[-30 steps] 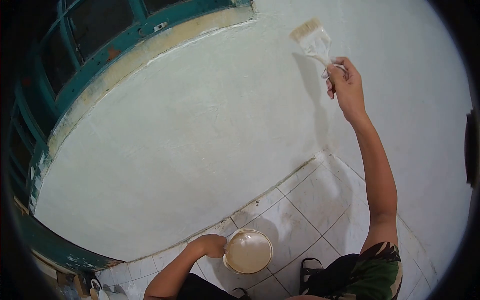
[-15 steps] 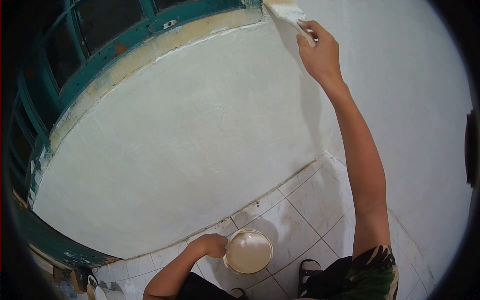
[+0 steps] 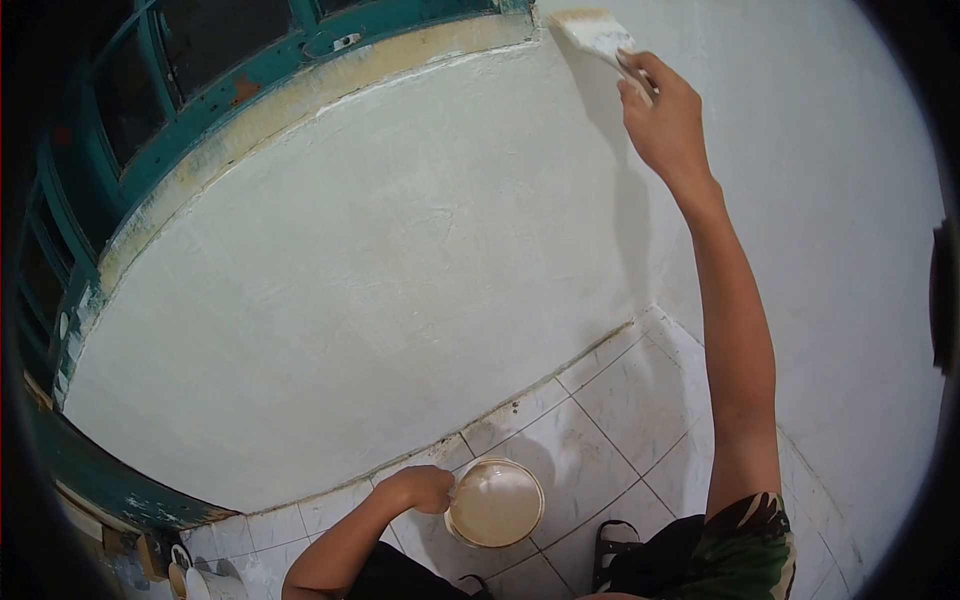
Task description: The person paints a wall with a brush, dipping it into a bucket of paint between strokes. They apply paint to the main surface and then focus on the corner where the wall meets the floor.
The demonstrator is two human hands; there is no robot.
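Note:
A wide paintbrush (image 3: 598, 36) is in the closed fingers of my right hand (image 3: 662, 112), arm stretched up the wall. Its bristles lie at the white wall (image 3: 400, 240), just right of the window ledge's end, and white paint coats its lower part. Down low, my left hand (image 3: 428, 490) is closed at the left rim of a round paint bucket (image 3: 497, 503), holding it above the floor. Pale, creamy paint shows inside the bucket. The fingers on the rim are partly hidden by the back of the hand.
A green window frame (image 3: 230, 100) with a yellowish, unevenly painted ledge (image 3: 330, 75) runs along the upper left. White floor tiles (image 3: 600, 430) meet the wall below. Another pale container (image 3: 205, 583) stands at bottom left. My sandalled foot (image 3: 615, 550) is beside the bucket.
My right hand and the paintbrush have shifted a little right and down along the wall. My left hand and the bucket have hardly moved.

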